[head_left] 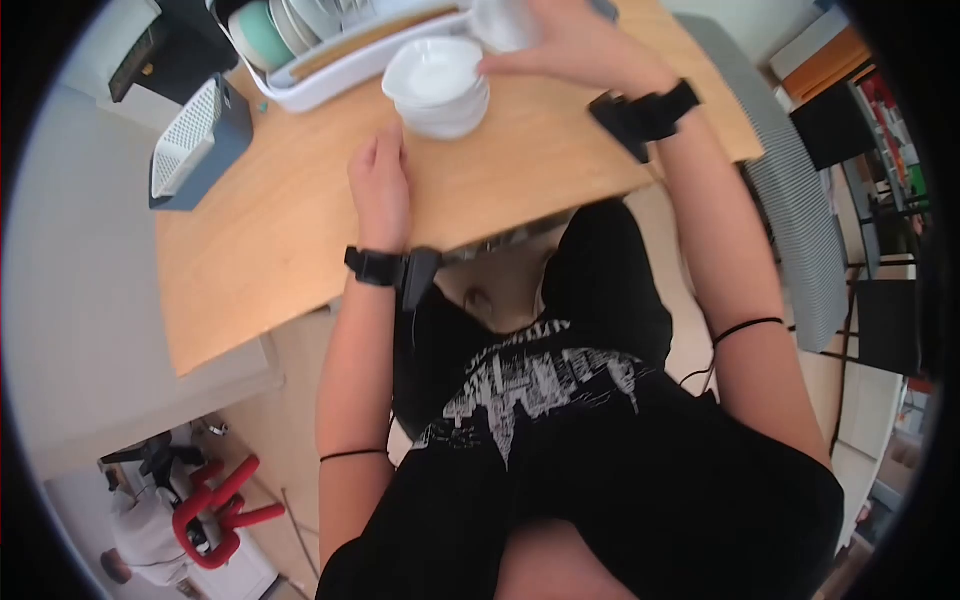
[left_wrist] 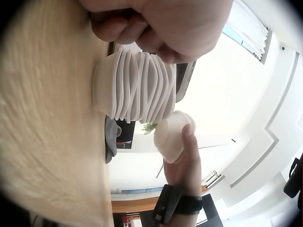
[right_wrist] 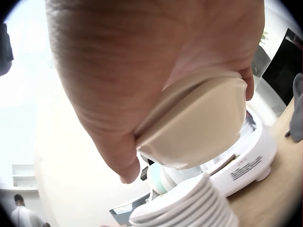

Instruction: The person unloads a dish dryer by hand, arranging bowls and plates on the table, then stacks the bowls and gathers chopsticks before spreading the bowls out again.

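A stack of white bowls (head_left: 440,105) stands on the wooden table, its rims slightly wavy in the left wrist view. My right hand (head_left: 590,45) grips a white bowl (right_wrist: 203,123) from above, with thumb and fingers on opposite sides of its rim. In the left wrist view that lifted bowl (left_wrist: 169,136) is tilted, close to the top of the stack (left_wrist: 137,87). My left hand (head_left: 380,185) rests at the near left side of the stack, holding nothing. Its fingers (left_wrist: 128,30) are loosely curled.
Behind the stack is a white dish rack (head_left: 310,92) with plates and a wooden strip. A blue-grey basket (head_left: 205,150) with a white perforated inside stands at the table's left edge. A grey striped bench (head_left: 800,220) is right of the table. Another person (right_wrist: 26,215) is in the background.
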